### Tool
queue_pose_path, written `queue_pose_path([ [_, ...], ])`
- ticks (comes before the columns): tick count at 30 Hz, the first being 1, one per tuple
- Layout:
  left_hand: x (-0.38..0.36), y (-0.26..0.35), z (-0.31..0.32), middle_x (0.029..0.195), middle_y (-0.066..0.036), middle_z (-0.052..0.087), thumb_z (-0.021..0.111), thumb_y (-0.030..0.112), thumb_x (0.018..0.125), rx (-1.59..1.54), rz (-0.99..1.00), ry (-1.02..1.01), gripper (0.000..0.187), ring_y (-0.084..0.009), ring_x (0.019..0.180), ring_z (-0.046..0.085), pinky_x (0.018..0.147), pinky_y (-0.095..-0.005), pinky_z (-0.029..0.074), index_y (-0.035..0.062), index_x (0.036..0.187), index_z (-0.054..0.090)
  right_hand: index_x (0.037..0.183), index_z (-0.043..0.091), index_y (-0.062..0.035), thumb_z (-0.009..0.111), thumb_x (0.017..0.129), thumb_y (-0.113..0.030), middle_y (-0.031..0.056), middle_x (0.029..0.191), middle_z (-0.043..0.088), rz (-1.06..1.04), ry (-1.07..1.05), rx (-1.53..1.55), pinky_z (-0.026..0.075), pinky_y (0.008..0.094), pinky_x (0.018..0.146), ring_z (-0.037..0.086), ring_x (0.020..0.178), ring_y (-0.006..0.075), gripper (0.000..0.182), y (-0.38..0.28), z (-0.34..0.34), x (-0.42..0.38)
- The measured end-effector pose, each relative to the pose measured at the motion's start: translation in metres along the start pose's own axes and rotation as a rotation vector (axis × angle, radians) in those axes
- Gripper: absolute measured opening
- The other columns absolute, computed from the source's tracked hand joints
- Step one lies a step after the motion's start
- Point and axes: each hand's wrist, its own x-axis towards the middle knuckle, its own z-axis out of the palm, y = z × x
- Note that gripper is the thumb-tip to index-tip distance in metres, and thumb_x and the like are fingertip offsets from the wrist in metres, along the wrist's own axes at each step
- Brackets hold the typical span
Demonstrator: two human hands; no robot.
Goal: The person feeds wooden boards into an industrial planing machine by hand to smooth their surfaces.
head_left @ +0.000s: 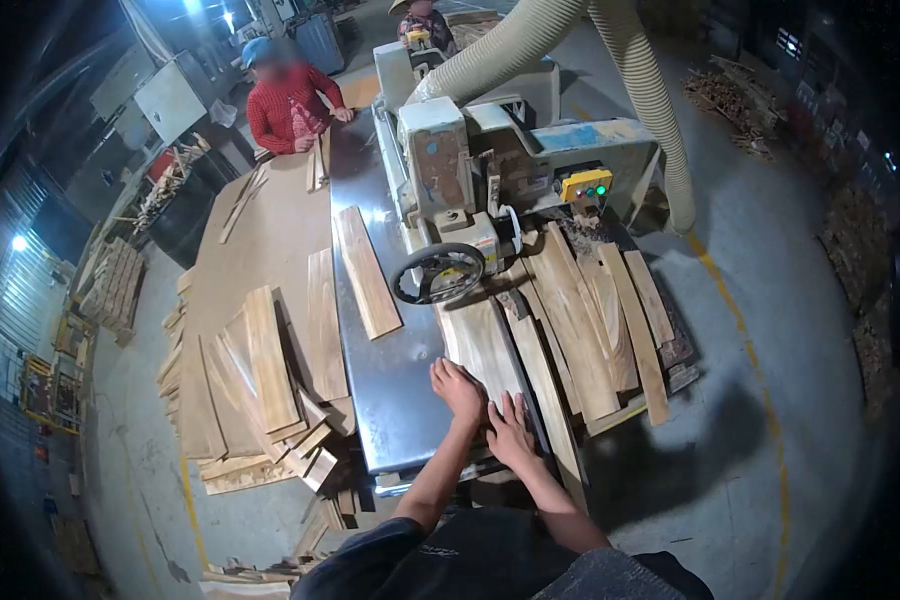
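Observation:
A wide pale board [478, 345] lies on the metal machine table [395, 400], its far end under the machine [445, 165] near the black handwheel [438, 274]. My left hand [457, 388] rests at the board's left edge, fingers bent and a little apart. Beside it, my right hand [510, 430] lies on the near end of the board with its fingers spread. Neither hand is wrapped round anything. Another plank [366, 275] lies on the metal to the left.
Loose boards lie on the brown side table [240, 225] at left, and more planks [575, 320] at right. A person in red [288, 105] stands at the far left end. A ribbed hose [510, 45] rises above the machine.

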Motion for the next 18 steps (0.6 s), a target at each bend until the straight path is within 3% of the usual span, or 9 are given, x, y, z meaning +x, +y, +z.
queue_pose_path([
  [3,0.02,-0.005,0.007,0.139,-0.025,0.044,0.05,0.008,0.09,0.011,-0.02,-0.031,0.045,-0.0405,0.134,0.037,0.109,-0.0507,0.029,-0.0096,0.131,0.047,0.148,0.035,-0.0128,0.063,0.082,-0.018,0.0223,0.157,0.017,0.111,-0.07,-0.249,0.018,0.0552,0.116,0.012,0.145,0.0465,0.072,-0.015,0.003,0.035],
  [4,0.027,-0.004,0.007,0.139,-0.025,0.044,0.05,0.008,0.089,0.001,-0.037,-0.027,0.045,-0.0403,0.134,0.037,0.109,-0.0505,0.03,-0.0081,0.131,0.047,0.151,0.03,-0.0133,0.062,0.082,-0.017,0.0222,0.157,0.016,0.074,-0.038,-0.268,0.02,0.0564,0.115,0.011,0.144,0.0474,0.076,-0.016,0.002,0.044],
  [6,0.042,-0.004,0.001,0.139,-0.024,0.044,0.051,0.009,0.089,-0.031,-0.06,0.005,0.045,-0.0401,0.134,0.037,0.109,-0.0503,0.03,-0.0066,0.131,0.048,0.152,0.028,-0.0169,0.063,0.085,-0.022,0.0211,0.159,0.011,0.11,-0.185,-0.134,0.021,0.0574,0.115,0.008,0.145,0.0482,0.076,-0.013,-0.003,0.062],
  [8,0.062,-0.006,-0.004,0.143,-0.025,0.039,0.06,0.016,0.085,-0.081,-0.142,0.039,0.05,-0.0429,0.135,0.032,0.108,-0.0544,0.028,0.003,0.133,0.051,0.153,0.026,-0.0184,0.064,0.086,-0.025,0.0206,0.16,0.008,0.101,-0.21,-0.119,0.021,0.0568,0.115,0.005,0.145,0.0482,0.077,-0.01,-0.014,0.093],
  [10,0.091,-0.027,-0.006,0.146,-0.027,0.033,0.071,0.026,0.079,-0.104,-0.158,0.13,0.06,-0.0468,0.136,0.027,0.107,-0.0582,0.026,0.0132,0.134,0.054,0.154,0.022,-0.0215,0.065,0.088,-0.031,0.0197,0.161,0.002,0.218,-0.418,-0.179,0.019,0.0532,0.117,0.0,0.146,0.0468,0.08,-0.017,-0.018,0.114],
  [14,0.164,-0.06,-0.02,0.146,-0.03,0.032,0.073,0.029,0.076,-0.051,-0.301,0.105,0.062,-0.047,0.136,0.027,0.108,-0.0572,0.025,0.0135,0.133,0.055,0.155,0.018,-0.0206,0.065,0.088,-0.04,0.0215,0.16,-0.005,0.213,-0.472,-0.145,0.014,0.0533,0.118,-0.006,0.145,0.0488,0.084,-0.005,-0.014,0.16],
  [16,0.186,-0.084,-0.022,0.145,-0.033,0.032,0.072,0.031,0.075,0.087,-0.215,-0.055,0.058,-0.048,0.134,0.029,0.107,-0.0573,0.027,0.0137,0.129,0.059,0.154,0.023,-0.0177,0.066,0.085,-0.047,0.0241,0.16,-0.005,0.227,-0.53,-0.111,0.011,0.0524,0.118,-0.007,0.144,0.0503,0.086,-0.006,-0.016,0.183],
  [18,0.19,-0.105,-0.01,0.144,-0.033,0.033,0.07,0.033,0.075,0.056,-0.146,0.004,0.056,-0.0483,0.133,0.031,0.106,-0.0576,0.029,0.0132,0.127,0.061,0.154,0.025,-0.0165,0.065,0.084,-0.05,0.0252,0.159,-0.005,0.238,-0.494,-0.062,0.011,0.0516,0.118,-0.007,0.144,0.0508,0.087,-0.006,-0.012,0.203],
])
